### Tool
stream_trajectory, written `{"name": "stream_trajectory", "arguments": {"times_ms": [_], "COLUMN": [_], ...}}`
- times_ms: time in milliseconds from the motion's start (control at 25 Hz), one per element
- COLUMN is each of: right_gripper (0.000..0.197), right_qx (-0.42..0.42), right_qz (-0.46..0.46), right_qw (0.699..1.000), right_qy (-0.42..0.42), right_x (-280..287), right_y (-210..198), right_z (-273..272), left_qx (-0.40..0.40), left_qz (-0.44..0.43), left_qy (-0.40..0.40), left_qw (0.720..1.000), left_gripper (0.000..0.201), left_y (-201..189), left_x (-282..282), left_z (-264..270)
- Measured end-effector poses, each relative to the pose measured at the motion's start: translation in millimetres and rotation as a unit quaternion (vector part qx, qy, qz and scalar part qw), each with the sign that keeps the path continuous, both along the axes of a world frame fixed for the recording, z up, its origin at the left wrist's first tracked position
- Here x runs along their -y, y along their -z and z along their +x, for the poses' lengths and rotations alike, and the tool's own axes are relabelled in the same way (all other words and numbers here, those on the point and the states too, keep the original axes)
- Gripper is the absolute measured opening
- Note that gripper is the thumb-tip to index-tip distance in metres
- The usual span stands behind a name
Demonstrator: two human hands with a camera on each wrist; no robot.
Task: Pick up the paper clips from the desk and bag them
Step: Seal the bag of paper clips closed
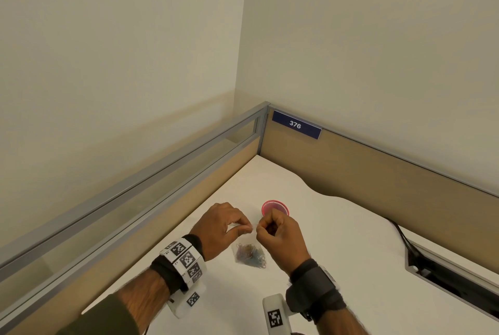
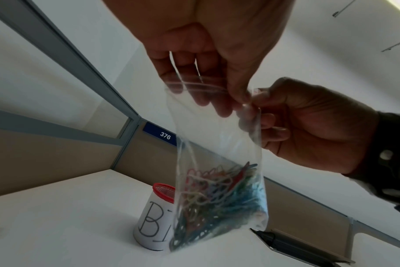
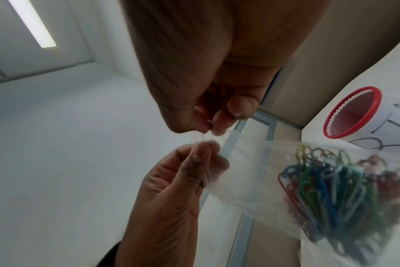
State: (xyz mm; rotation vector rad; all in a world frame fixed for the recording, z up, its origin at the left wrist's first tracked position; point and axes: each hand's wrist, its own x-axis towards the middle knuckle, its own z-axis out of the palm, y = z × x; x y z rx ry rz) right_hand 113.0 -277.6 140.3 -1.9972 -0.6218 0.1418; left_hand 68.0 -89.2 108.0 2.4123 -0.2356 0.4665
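Observation:
A clear zip bag (image 1: 249, 243) hangs between my two hands over the white desk (image 1: 337, 253). A bunch of coloured paper clips (image 1: 251, 255) lies in its bottom. My left hand (image 1: 246, 228) pinches the bag's top edge from the left, and my right hand (image 1: 259, 228) pinches the same edge from the right. In the left wrist view the bag (image 2: 217, 137) hangs straight down with the clips (image 2: 219, 204) inside. The right wrist view shows the zip strip (image 3: 231, 142) between the fingertips (image 3: 219, 122) and the clips (image 3: 331, 189). Whether the bag's bottom touches the desk I cannot tell.
A red mesh cup (image 1: 275, 206) wrapped in lettered white paper (image 2: 151, 222) stands just behind the hands. Partition walls (image 1: 378, 180) with a blue "376" sign (image 1: 295, 124) close off the back and left. A cable slot (image 1: 453, 278) with a black cable opens at the right.

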Motion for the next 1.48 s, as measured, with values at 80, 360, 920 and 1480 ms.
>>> {"name": "stream_trajectory", "arguments": {"times_ms": [80,360,920,1480], "right_gripper": [0.015,0.007,0.005,0.015], "right_qx": [-0.011,-0.037,-0.100,-0.023], "right_qz": [0.020,0.036,0.060,-0.024], "right_qw": [1.000,0.999,0.993,0.999], "right_qy": [0.000,-0.015,-0.036,-0.025], "right_x": [2,4,4,-8], "right_y": [1,4,9,4], "right_z": [0,0,7,0], "left_qx": [-0.016,-0.062,-0.100,-0.040], "left_qz": [-0.016,-0.091,-0.410,-0.058], "left_qy": [-0.004,-0.028,-0.057,-0.005], "left_qw": [1.000,0.993,0.905,0.998], "left_gripper": [0.029,0.008,0.013,0.029], "left_y": [-1,1,5,1], "left_x": [-8,-29,-22,-3], "left_z": [-4,-21,-23,-12]}}
